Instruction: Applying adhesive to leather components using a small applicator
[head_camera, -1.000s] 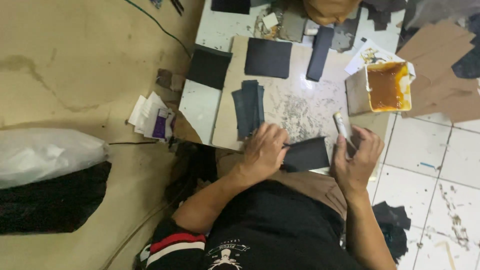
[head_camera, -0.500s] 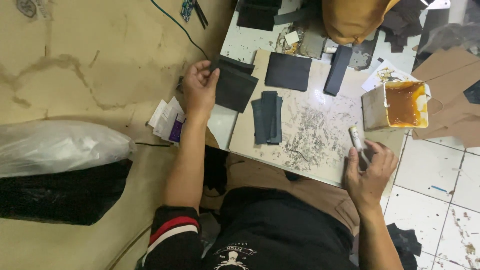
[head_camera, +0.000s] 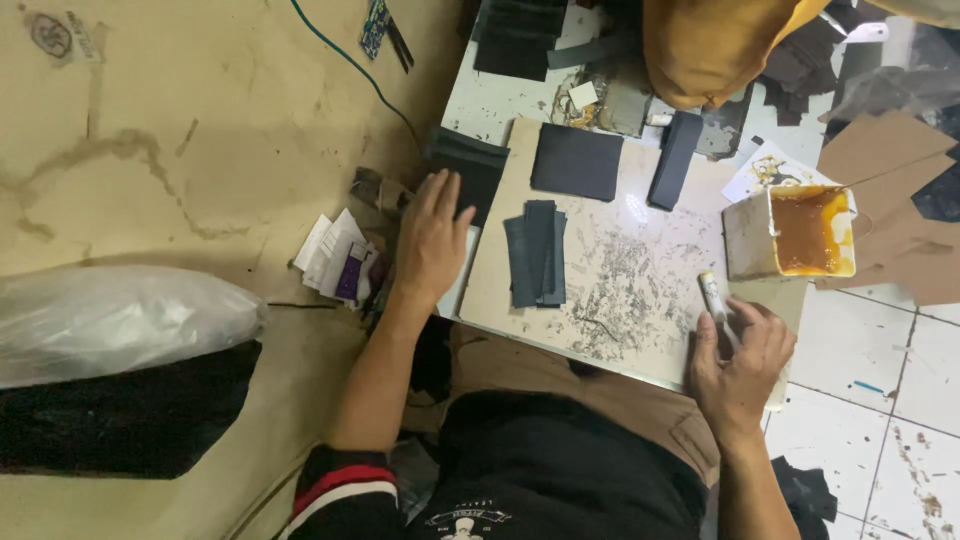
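Observation:
My left hand hovers flat with fingers spread at the left edge of the scratched work board, just below a stack of dark leather pieces; nothing is in it. My right hand rests at the board's lower right corner, fingers closed around a small brush whose pale tip points up. A bundle of dark narrow strips lies on the board between the hands. A dark rectangular piece and a long dark strip lie further up the board.
An open tub of amber glue stands right of the board. A yellow bag and dark scraps lie at the top. Cardboard sheets sit far right. Paper slips and a white plastic bag lie left.
My left hand carried a dark piece from the board's front edge over to the stack at the left, then let go and drew back slightly. The right hand keeps holding the brush.

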